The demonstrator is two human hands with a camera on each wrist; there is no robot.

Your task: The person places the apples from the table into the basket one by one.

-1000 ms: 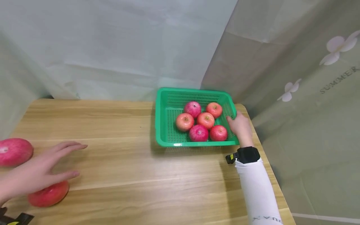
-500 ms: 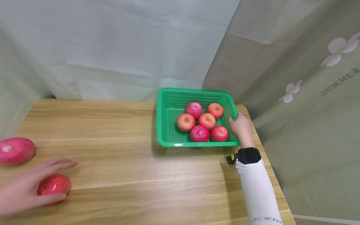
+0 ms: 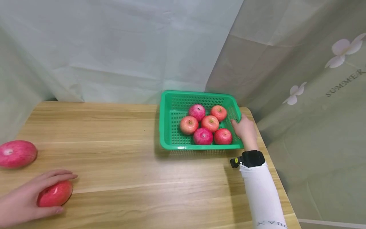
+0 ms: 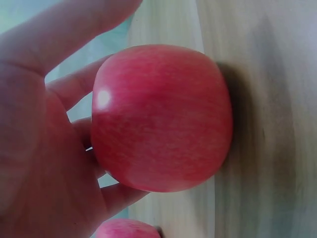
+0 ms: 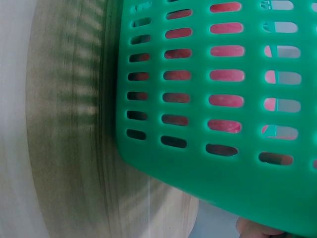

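Spanning nearly the whole head view, the pale wooden counter (image 3: 128, 165) carries everything, with grey-green cloth hanging behind it and a flower-printed curtain (image 3: 320, 95) to its right. At the counter's far right corner sits the green perforated plastic basket (image 3: 171, 127), rectangular and shallow. Six red apples (image 3: 210, 122) lie bunched toward the right half of its floor, touching or nearly touching one another; the left half of the floor is bare mesh.

The person's right hand (image 3: 245, 129), below a white sleeve (image 3: 261, 194) and a black wrist strap (image 3: 253, 158), holds the basket's right wall, its fingers hooked over the rim beside the nearest apples. From the right wrist view the slotted green wall (image 5: 223, 99) fills the picture, red showing through the slots, and only a fingertip shows at the bottom edge.

At the near left, well apart from the basket, the left hand (image 3: 27, 198) is wrapped over a round red apple (image 3: 55, 194) that rests on the counter, fingers curved across its top and the thumb at its near side. The left wrist view shows this apple (image 4: 161, 119) lying against the palm, the fingers spread round it and its far side on the wood. Another pinkish-red apple (image 3: 17, 154) lies loose on the counter beyond that hand, near the left edge, untouched.
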